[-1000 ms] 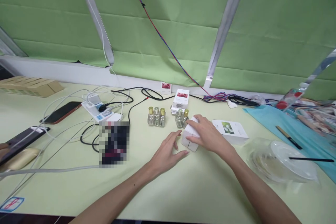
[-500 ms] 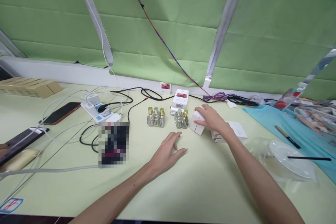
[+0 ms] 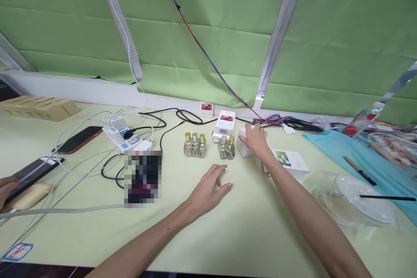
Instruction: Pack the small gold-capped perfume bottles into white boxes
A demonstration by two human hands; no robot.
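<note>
My right hand (image 3: 256,140) has its fingers around the top of a small white box (image 3: 244,148), which stands on the table and is partly covered by the hand. To its left is a pair of small glass bottles (image 3: 226,150), one silver-capped and one gold-capped. Three similar bottles (image 3: 194,147) stand in a row farther left. My left hand (image 3: 208,186) rests near the table surface in front of the bottles, fingers apart and holding nothing. Behind the pair lies a white box with a red flower picture (image 3: 225,122) on a stack. Beside my right forearm lies a white box with a green picture (image 3: 289,163).
A power strip (image 3: 125,139), tangled cables and phones (image 3: 78,139) occupy the left side, where another person's hand (image 3: 6,189) holds a phone. At right are a plastic-wrapped bowl (image 3: 365,197), a blue cloth (image 3: 329,145), a knife (image 3: 360,170) and a bottle (image 3: 363,119).
My right hand has moved slightly back with the white box, which went from tilted to standing more upright beside the two bottles. My left hand has stayed in place.
</note>
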